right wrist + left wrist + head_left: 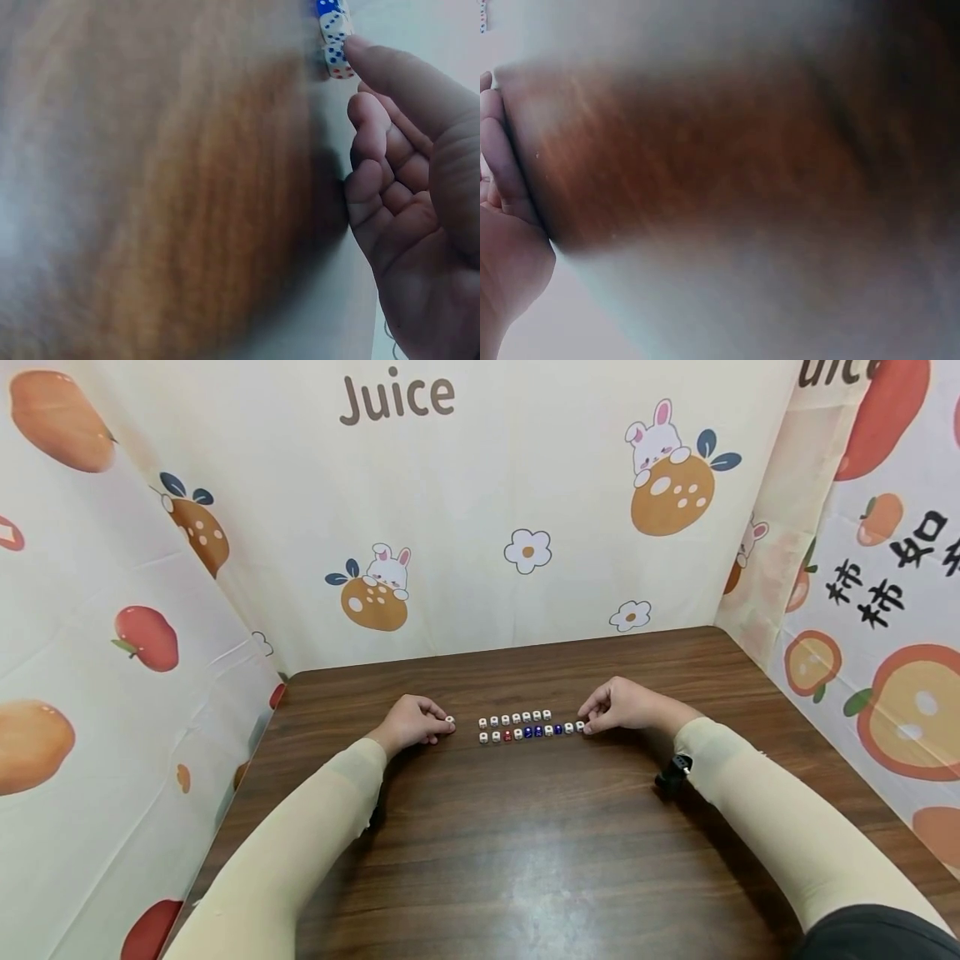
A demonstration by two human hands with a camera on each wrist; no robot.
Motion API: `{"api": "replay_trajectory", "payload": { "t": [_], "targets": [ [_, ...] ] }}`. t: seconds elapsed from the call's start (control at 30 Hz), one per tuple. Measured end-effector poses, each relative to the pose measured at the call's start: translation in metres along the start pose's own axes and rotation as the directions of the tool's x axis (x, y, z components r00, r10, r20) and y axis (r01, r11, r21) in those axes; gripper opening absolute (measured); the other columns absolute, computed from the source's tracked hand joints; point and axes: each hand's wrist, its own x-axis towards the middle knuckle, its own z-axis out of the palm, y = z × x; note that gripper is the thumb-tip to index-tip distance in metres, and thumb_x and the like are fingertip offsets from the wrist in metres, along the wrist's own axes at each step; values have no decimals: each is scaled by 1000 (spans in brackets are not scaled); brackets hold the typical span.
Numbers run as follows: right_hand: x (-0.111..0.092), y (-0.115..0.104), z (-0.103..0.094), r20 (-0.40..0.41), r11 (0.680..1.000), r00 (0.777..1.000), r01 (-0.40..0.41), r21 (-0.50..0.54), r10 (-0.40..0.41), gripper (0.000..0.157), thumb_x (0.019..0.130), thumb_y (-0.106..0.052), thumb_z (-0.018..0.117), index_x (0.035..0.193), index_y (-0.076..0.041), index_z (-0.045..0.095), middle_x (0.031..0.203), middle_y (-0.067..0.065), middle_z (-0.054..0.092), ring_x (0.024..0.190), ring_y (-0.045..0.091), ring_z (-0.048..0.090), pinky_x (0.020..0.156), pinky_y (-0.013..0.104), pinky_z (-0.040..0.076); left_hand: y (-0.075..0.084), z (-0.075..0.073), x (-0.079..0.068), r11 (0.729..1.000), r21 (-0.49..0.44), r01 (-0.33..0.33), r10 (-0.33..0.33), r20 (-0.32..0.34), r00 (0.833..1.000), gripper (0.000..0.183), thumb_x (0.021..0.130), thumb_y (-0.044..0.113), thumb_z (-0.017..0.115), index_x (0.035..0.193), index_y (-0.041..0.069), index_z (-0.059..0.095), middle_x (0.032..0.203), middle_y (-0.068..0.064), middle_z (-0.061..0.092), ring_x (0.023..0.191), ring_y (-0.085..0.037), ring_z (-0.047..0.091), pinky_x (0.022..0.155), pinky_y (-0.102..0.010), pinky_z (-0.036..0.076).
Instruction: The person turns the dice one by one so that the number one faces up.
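Observation:
My left hand point(412, 722) is left of two rows of small dice and pinches a white die point(450, 720) at its fingertips. In the left wrist view only part of the left hand point(514, 247) shows, and its die is out of sight. My right hand point(621, 703) is at the right end of the front row, thumb and fingertips at the end white die point(580, 727). The right wrist view has the thumb against that die point(339, 63), other fingers curled beneath. The front row mixes white, blue and a red die point(507, 736); the back row point(516, 719) is all white.
The dice rows lie on a dark brown wooden table point(480, 827). A fruit-printed cloth point(465, 485) hangs behind the table and along both sides. A black wrist device point(672, 774) is strapped at the right sleeve's cuff.

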Motion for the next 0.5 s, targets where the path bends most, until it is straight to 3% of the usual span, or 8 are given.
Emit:
{"api": "replay_trajectory", "payload": {
  "t": [0.5],
  "targets": [
    [-1, -3, 10, -39, 997, 999, 16, -75, -19, 16, 91, -15, 94, 105, -7, 91, 78, -8, 75, 73, 4, 61, 68, 20, 50, 6, 1, -7, 1000, 7, -21, 21, -18, 1000, 20, 101, 25, 89, 105, 5, 86, 80, -1, 79, 64, -11, 70, 62, -26, 60]
  ]
}}
